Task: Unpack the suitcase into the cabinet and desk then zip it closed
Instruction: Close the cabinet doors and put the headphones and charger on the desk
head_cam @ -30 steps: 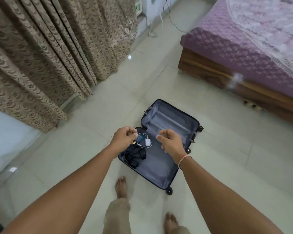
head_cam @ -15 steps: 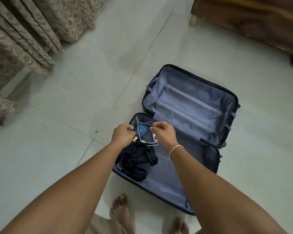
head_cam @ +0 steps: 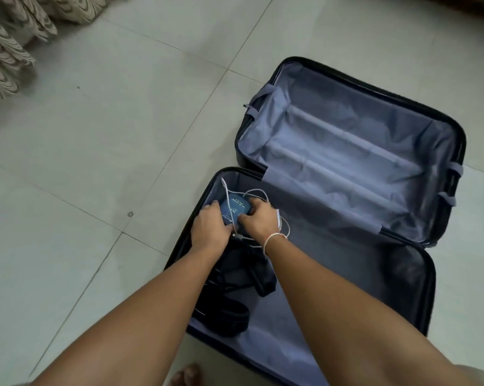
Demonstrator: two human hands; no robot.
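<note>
Both of our hands are down in the near half of the open dark hard-shell suitcase (head_cam: 419,296) with its grey fabric lining, which lies flat on the pale tiled floor (head_cam: 96,162). Our left hand (head_cam: 211,228) and right hand (head_cam: 258,220) each curl their fingers round the small blue printed packet (head_cam: 235,208), one from either side, with the thin white charging cable (head_cam: 252,194) looped over and around it.

We judge the step to be lifting this packet and cable out together. To do it well we should gather the loose loops into one hand before rising, since a stray end lies against the lining near the shell's corner and could snag or trail. The bundle of black straps and cords (head_cam: 235,291) sits just beside our wrists, touching the cable's lower end as far as we can tell, so we lift slowly and watch that nothing black comes up too.

Straight up is the clear way out; the suitcase wall is close on the left. The far half holds nothing. Patterned beige curtains (head_cam: 9,51) hang well apart at the upper left.
</note>
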